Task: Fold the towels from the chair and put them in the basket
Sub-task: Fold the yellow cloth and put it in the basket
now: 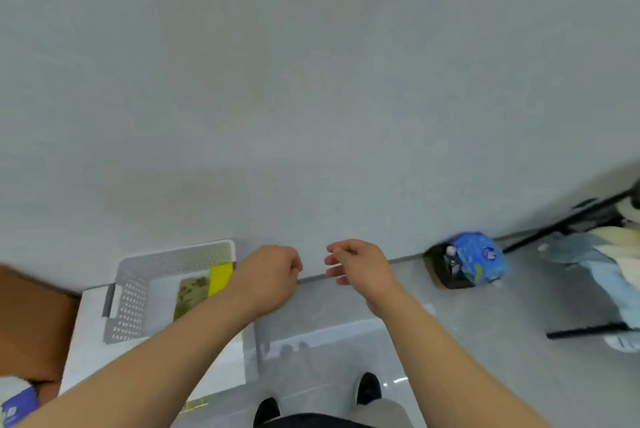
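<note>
Just two hands [268,277] [356,266] near basket [131,296].

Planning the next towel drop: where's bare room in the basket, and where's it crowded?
Free: basket floor between its left wall and the olive towel; table strip left of the basket. Crowded: its right side, where the yellow towel lies beside the olive one.
</note>
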